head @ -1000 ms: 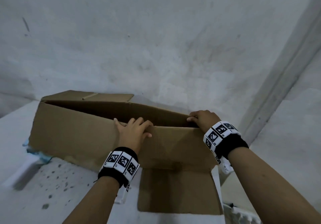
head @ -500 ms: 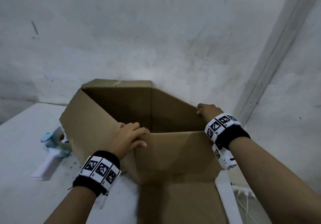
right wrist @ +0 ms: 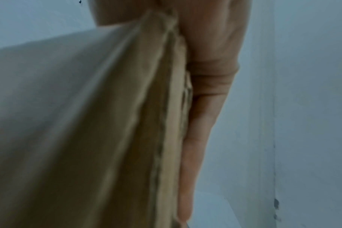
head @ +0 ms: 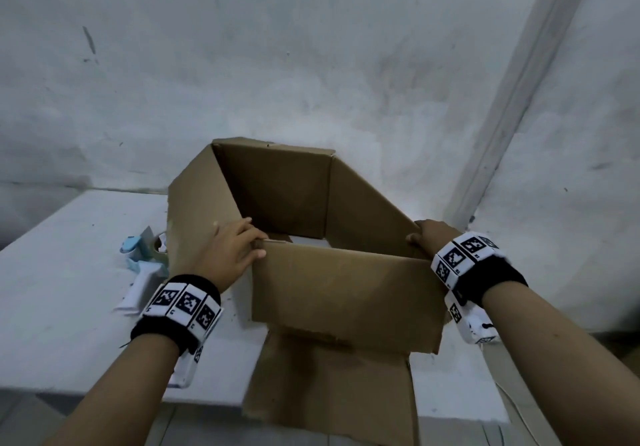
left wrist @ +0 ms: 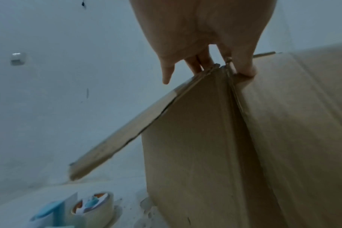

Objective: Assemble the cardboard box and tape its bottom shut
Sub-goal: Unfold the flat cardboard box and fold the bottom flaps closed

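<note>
A brown cardboard box (head: 346, 289) stands on the white table (head: 62, 324) as an open rectangular tube, with bare table showing through its bottom. My left hand (head: 254, 243) grips the top of its near left corner, fingers over the edge and thumb on the near panel. The left wrist view shows the left hand (left wrist: 224, 67) pinching that corner of the box (left wrist: 254, 146). My right hand (head: 420, 234) holds the near right corner. In the right wrist view the right hand (right wrist: 201, 108) lies along the outside of the box (right wrist: 78, 123).
A blue and white tape dispenser (head: 143, 262) with a tape roll (left wrist: 92, 206) lies on the table just left of the box. The box's near bottom flap (head: 329, 393) hangs over the table's front edge. A grey wall rises close behind.
The nearly flat box has been spread into an open rectangular tube. My left hand has come towards me with its corner, and the tape dispenser has come into view.
</note>
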{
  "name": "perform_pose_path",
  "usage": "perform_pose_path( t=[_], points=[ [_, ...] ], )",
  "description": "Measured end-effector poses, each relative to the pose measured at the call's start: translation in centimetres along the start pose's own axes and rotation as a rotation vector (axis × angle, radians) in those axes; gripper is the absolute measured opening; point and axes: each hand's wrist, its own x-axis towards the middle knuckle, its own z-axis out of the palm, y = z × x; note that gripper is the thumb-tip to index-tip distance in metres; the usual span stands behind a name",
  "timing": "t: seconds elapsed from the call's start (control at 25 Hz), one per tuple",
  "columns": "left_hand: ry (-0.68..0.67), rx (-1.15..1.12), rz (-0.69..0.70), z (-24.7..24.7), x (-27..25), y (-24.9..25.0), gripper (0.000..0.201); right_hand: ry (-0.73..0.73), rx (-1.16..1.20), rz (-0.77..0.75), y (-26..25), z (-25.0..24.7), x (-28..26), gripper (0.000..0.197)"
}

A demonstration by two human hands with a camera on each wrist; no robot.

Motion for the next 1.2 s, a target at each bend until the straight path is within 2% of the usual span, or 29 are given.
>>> perform_pose_path(
  t=[0.12, 0.24, 0.36, 0.4, 0.52, 0.72, 0.88, 0.96, 1.08, 1.2],
  points=[
    [0.107, -0.256, -0.189, 0.5, 0.2, 0.7, 0.027, 0.057, -0.025, 0.035, 0.0, 0.8, -2.2, 0.028],
    [0.187, -0.281, -0.380, 0.5, 1.3, 1.9, 0.016, 0.070, -0.046, 0.032, -0.3, 1.3, -4.0, 0.028],
    [0.096, -0.328, -0.550, 0.1, 2.7, 2.2, 0.052, 0.068, -0.050, 0.046, -0.3, 1.7, -5.0, 0.027],
    [0.063, -0.346, -0.578, 0.1, 3.0, 2.0, 0.053, 0.076, -0.051, 0.048, -0.3, 1.8, -5.1, 0.027],
    [0.024, -0.343, -0.553, 0.1, 2.6, 1.8, 0.038, 0.122, -0.039, 0.082, -0.3, 2.1, -5.4, 0.025],
    [-0.011, -0.336, -0.420, -1.3, 0.0, 0.6, 0.055, 0.202, 0.017, 0.190, -0.7, 1.3, -4.7, 0.027],
    [0.029, -0.342, -0.262, -1.2, -1.1, -0.3, 0.052, 0.242, 0.043, 0.251, -2.1, -0.6, -3.2, 0.027],
    [0.044, -0.325, -0.242, -0.4, -1.4, -0.1, 0.049, 0.235, 0.064, 0.248, -2.0, -0.5, -2.8, 0.028],
    [0.096, -0.419, -0.263, 1.0, -1.2, 0.9, 0.050, 0.244, 0.064, 0.210, -2.0, 0.4, -3.6, 0.036],
    [0.116, -0.474, -0.289, 1.7, -0.6, 2.1, 0.049, 0.279, 0.029, -0.031, -5.3, 3.0, -6.7, 0.043]
  ],
)
